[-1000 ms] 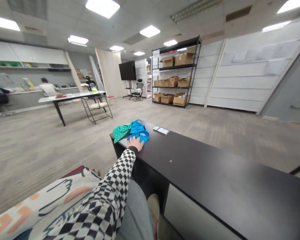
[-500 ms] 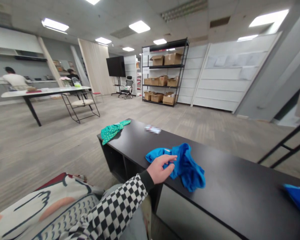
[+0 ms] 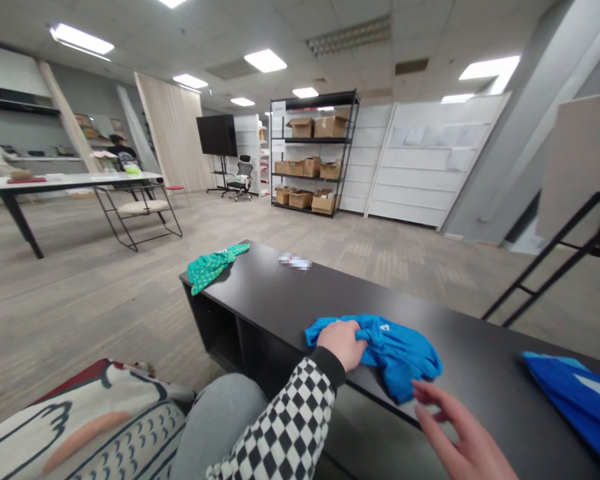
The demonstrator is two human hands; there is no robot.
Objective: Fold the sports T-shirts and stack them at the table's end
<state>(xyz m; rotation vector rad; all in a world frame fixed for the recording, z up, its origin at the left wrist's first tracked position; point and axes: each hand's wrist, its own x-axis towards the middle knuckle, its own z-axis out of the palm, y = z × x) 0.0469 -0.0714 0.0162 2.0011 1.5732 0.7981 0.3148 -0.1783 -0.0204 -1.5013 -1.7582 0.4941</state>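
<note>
"Holding anything, the right hand (image 3: 463,430)?"

"Nothing that shows. Its fingers are loosely spread, thumb apart, just beside the near end of the blue cloth (image 3: 400,347). I can't tell if a fingertip touches it."

"And the left hand (image 3: 341,345)?"

"Down on the cloth's left part. The fingers bend into the folds with their tips hidden, so I can't say whether they pinch."

"How does the cloth look?"

"Bright blue, crumpled, bunched into creases, a small white mark on top. It lies near the front edge of the table (image 3: 260,288)."

"What's the table like?"

"Black, smooth, faintly shiny, open compartments under its left front. A darker blue piece (image 3: 570,393) with a white patch lies well to the right, cut off by the picture's edge. Toward the back sits a small pixelated thing (image 3: 295,261); at the left end a green patterned cloth (image 3: 215,267) hangs over the edge."

"Beyond that?"

"Grey carpet (image 3: 260,227). A pale-seated chair (image 3: 143,208) at left by a white-topped desk (image 3: 80,182), a black stand (image 3: 553,243) at right. Farther off, a rack (image 3: 313,140) of boxes, a swivel chair (image 3: 242,177), a dark screen (image 3: 217,135) and a beige curtain (image 3: 170,130)."
</note>
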